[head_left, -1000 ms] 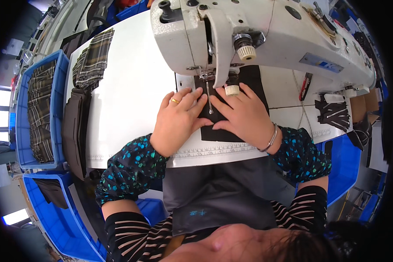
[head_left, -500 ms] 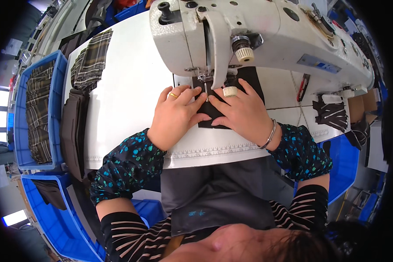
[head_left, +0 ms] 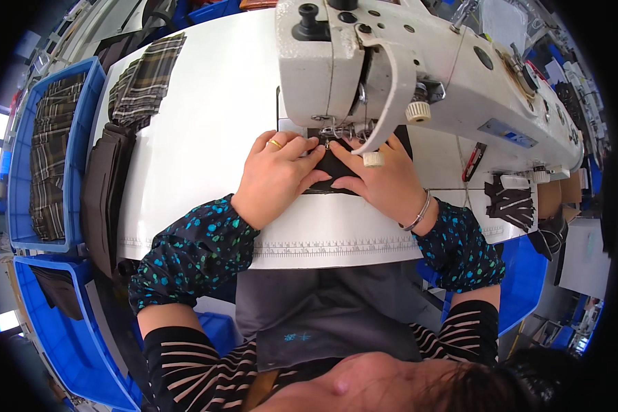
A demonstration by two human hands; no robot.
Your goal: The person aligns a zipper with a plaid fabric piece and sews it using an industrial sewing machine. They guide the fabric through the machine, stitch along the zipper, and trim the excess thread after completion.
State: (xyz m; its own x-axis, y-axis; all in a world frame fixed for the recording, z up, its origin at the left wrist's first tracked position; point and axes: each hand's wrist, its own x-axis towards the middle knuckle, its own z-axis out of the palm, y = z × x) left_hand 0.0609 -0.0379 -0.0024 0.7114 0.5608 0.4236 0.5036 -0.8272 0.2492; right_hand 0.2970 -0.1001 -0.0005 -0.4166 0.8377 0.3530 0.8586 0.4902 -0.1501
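Note:
A dark piece of fabric (head_left: 332, 169) lies on the white table under the needle area of a white sewing machine (head_left: 307, 82). My left hand (head_left: 271, 177) rests on the fabric's left side, fingers stretched out and thumb pointing inward. On the other side my right hand (head_left: 386, 180) lies flat with fingers spread, partly hidden behind the machine's curved guard and white knob (head_left: 373, 159). Between my index fingertips, just before the presser foot (head_left: 333, 132), shows a small metallic piece (head_left: 327, 145), too small to name.
Plaid fabric pieces (head_left: 144, 79) and folded dark pieces (head_left: 106, 196) lie at the table's left. Beside them stands a blue bin (head_left: 17, 199) of plaid pieces. A red-and-black cutter (head_left: 474, 161) and dark strips (head_left: 511, 206) lie right. A ruler strip (head_left: 336, 248) runs along the near edge.
The view has shifted, so the machine appears farther right. The fabric and both hands have slid a little away from me, toward the needle. Less of the metallic piece shows before the foot.

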